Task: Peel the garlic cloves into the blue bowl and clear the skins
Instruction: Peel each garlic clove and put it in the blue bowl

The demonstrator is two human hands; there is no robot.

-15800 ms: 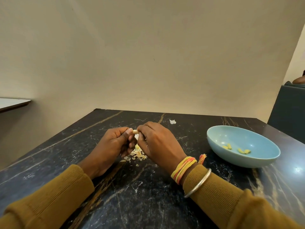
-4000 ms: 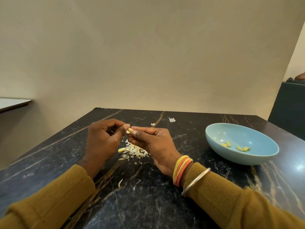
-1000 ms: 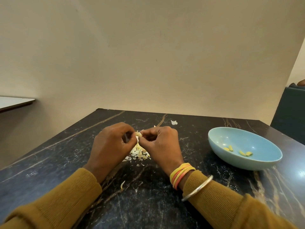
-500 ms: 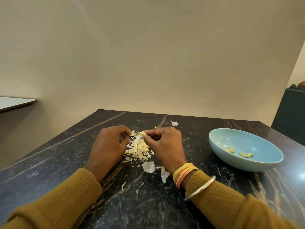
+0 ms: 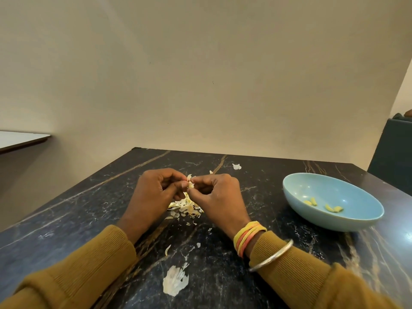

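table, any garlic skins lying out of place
Yes. Most skins sit in one pile, but a large skin flake lies alone nearer the person, and a small flake lies beyond the pile, towards the wall.

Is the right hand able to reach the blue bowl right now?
Probably yes. The right hand pinches a garlic clove with the left hand, but only table lies between it and the blue bowl.

The bench (image 5: 89, 219) is dark, veined stone, polished and glossy, catching glare beside the blue bowl (image 5: 356, 220), itself smooth with a soft sheen. Left of the bowl, the skins (image 5: 187, 207) look dry, papery, matt. The sleeves (image 5: 296, 273) are ribbed knit cloth; the bangle (image 5: 274, 256) shiny metal
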